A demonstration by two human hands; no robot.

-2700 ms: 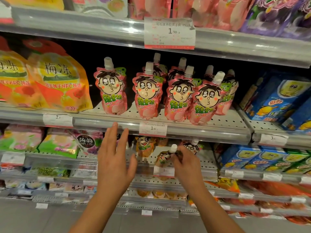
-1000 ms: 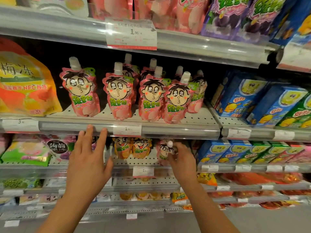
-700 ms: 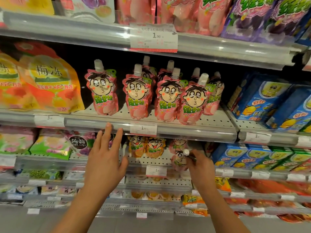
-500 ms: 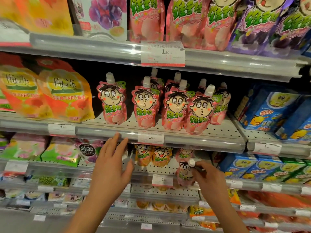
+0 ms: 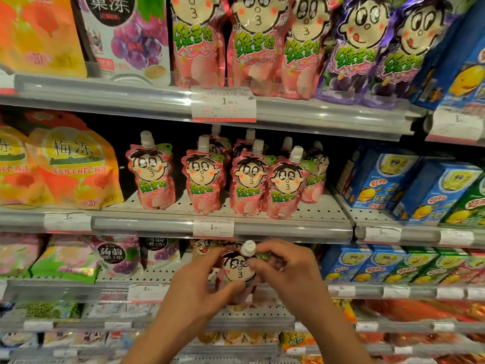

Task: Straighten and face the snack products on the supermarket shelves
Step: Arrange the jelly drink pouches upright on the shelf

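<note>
Supermkt aisle, grey perforated metal shelves [image 5: 309, 206] w/ price strips, stacked several tiers deep. We've got one pink jelly pouch [image 5: 237, 271] held out in front of the shelf below the pouch row [image 5: 223, 179]. It's upright, long axis vertical, white cap up, face toward us. Left hand [image 5: 194, 287] cups its left side and bottom, thumb probably across the front; right hand [image 5: 286, 269] pinches near the cap.

Pink pouches [image 5: 202, 179] with cartoon faces, green lettering, white caps; blue boxes [image 5: 378, 179], seemingly yellow-printed.
</note>
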